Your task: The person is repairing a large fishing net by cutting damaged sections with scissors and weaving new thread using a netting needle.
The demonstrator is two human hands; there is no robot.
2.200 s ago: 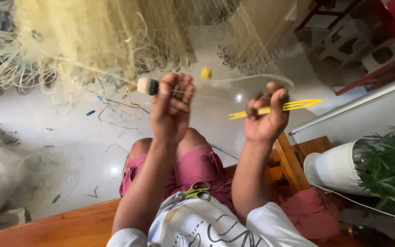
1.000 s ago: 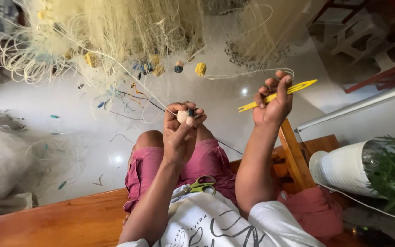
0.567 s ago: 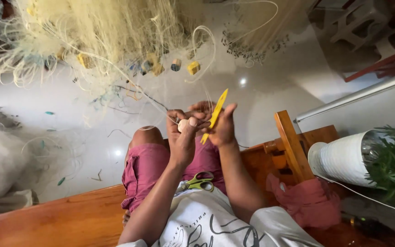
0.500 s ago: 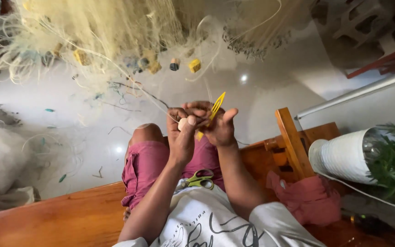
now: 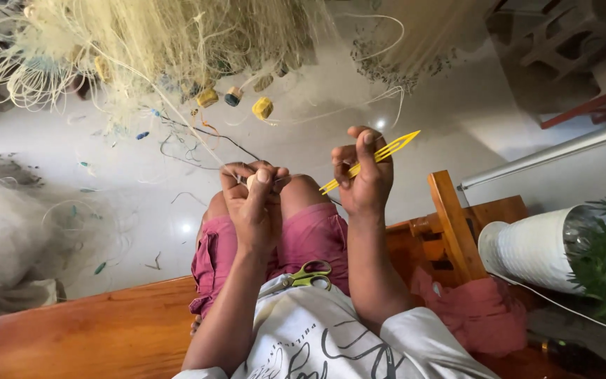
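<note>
Left hand [image 5: 252,203] pinched a small float, apparently, on the line; right hand [image 5: 364,179] gripped the yellow netting needle [image 5: 373,160]. Slack twine risked snagging the net [image 5: 177,42]

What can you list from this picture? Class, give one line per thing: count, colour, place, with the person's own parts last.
fishing net: one heap, pale yellow, top left, hanging over the floor
floats: several, yellow and dark, along the net's lower edge
netting needle: one, yellow, in the right hand
scissors: one pair, green handles, on the lap
bench: one, brown wood, under the person
plant pot: one, white, at right, lying tilted with a green plant
cloth: one, pink, on the bench at right
floor: pale grey, glossy, with thread scraps
shorts: one pair, pink, on the legs
left hand: one, pinching a small pale piece on the net line
right hand: one, raised, gripping the needle
</note>
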